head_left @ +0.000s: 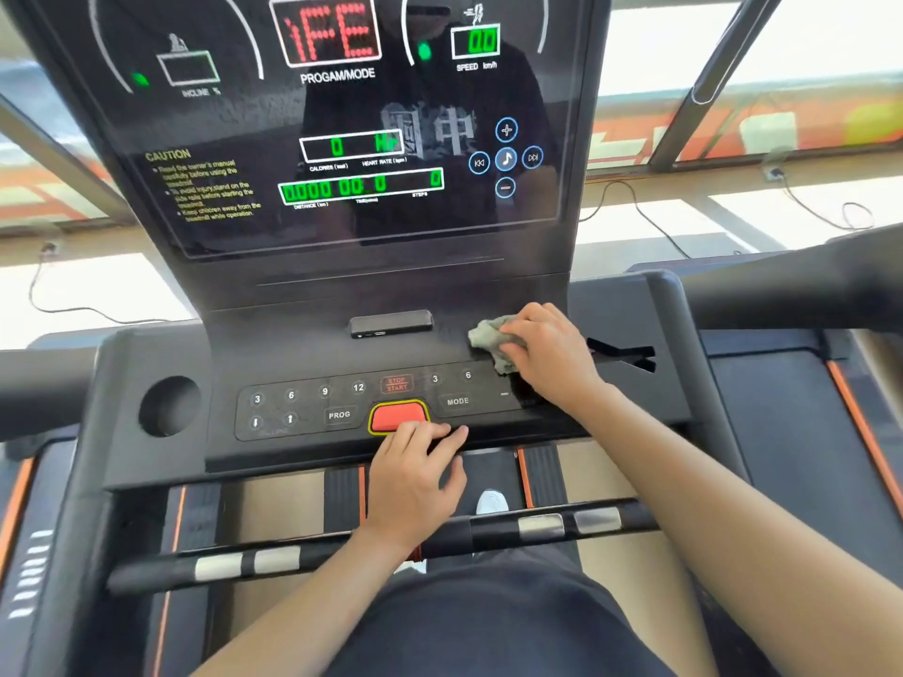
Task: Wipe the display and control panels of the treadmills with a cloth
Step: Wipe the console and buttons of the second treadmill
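- On the right side of the control panel (pixel 312 407), the right hand (pixel 549 356) curls its fingers over a grey-green cloth (pixel 491 340) and presses it down on the black top.
- The cloth is bunched up. It sits just above the "6" button and beside a dark slot (pixel 628 356).
- At the front edge of the panel, the left hand (pixel 415 476) lies loosely spread and holds nothing. Its fingertips touch the edge just below the big red button (pixel 397 416).
- A bar (pixel 273 559) with shiny silver patches runs across under the left wrist.
- A round hole (pixel 168 405) is at the left end of the panel.
- Above it all stands the dark display (pixel 234 129), lit with green and red numbers.
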Demonstrator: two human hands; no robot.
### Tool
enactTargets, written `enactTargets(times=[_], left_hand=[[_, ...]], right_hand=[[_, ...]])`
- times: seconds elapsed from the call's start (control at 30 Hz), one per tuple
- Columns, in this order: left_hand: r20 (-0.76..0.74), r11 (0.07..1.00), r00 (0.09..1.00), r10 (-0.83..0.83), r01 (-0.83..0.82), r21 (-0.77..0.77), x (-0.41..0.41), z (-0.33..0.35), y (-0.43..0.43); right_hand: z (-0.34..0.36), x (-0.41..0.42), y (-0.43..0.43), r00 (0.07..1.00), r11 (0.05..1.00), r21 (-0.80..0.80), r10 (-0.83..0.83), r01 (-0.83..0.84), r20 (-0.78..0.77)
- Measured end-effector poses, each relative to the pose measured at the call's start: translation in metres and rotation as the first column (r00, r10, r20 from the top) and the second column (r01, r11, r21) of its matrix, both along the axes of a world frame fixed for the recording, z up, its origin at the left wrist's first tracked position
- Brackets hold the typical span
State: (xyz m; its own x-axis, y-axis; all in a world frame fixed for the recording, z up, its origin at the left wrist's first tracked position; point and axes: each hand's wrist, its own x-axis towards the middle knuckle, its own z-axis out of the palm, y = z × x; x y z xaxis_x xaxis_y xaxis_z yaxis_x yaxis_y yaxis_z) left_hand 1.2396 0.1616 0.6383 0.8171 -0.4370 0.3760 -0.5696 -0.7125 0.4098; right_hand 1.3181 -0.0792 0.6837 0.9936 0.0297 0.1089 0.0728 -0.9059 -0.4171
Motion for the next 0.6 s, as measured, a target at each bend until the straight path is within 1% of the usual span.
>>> enactTargets(times=[0.07, 0.17, 0.23, 0.4, 0.5, 0.6], left_hand=[[0.001, 1.0, 1.0, 0.003, -0.003, -0.006, 0.0, -0.001, -0.001], [-0.004, 1.0, 1.0, 0.015, -0.015, -0.025, -0.001, -0.001, -0.003], [-0.016, 0.999, 1.0, 0.016, -0.017, -0.044, -0.002, -0.001, -0.003], [-0.061, 0.998, 0.998, 0.008, -0.012, -0.07, -0.002, 0.003, 0.001], [-0.074, 0.994, 0.996, -0.044, 0.036, -0.105, -0.005, 0.003, 0.01], [-0.089, 0.987, 0.993, -0.074, 0.061, -0.147, -0.01, 0.0, 0.025]], right_hand=[[0.003, 0.002, -0.008, 0.996, 0.996, 0.008, -0.089, 0.089, -0.016], [0.007, 0.006, 0.005, 0.989, 0.988, 0.038, -0.15, 0.151, -0.014], [0.008, 0.011, 0.024, 0.992, 0.99, 0.062, -0.126, 0.127, -0.021], [0.004, 0.015, 0.07, 0.996, 0.998, 0.059, 0.043, -0.039, -0.077], [0.004, -0.002, 0.078, 0.987, 0.997, 0.022, 0.07, -0.067, -0.142], [0.003, -0.037, 0.079, 0.986, 0.999, 0.017, 0.031, -0.029, -0.163]])
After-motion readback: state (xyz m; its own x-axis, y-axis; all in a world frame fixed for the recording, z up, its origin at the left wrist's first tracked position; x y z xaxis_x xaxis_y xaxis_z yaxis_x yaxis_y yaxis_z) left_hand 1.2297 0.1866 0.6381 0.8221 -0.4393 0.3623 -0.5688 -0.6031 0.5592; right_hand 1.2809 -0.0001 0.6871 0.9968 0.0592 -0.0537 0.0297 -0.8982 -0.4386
